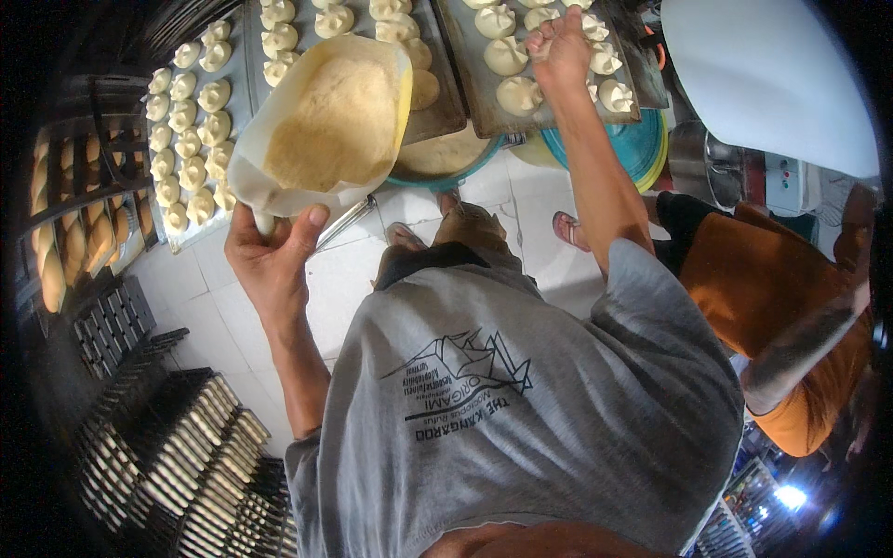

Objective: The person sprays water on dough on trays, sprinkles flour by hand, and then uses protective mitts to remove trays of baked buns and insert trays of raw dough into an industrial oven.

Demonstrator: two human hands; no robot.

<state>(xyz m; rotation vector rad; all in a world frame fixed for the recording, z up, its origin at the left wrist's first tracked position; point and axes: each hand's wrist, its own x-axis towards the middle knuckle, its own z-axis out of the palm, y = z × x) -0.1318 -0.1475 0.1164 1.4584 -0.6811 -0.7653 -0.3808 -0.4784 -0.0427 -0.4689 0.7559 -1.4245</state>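
Observation:
My left hand grips the lower end of a white plastic scoop-like container with a yellow edge, holding pale crumbly powder. My right hand is raised over the right metal tray, fingers pinched together; what they hold is too small to make out. Around it are rounded pale dough pieces topped with twisted, petal-like peaks. Similar pieces fill the middle tray and the left tray. Behind the container, a blue-rimmed bowl of pale powder is partly hidden.
Long loaves lie on a rack at left, above stacks of slatted trays. Close on my right is another person in orange, beside a metal pot and a large white surface. A blue-green basin sits below the right tray.

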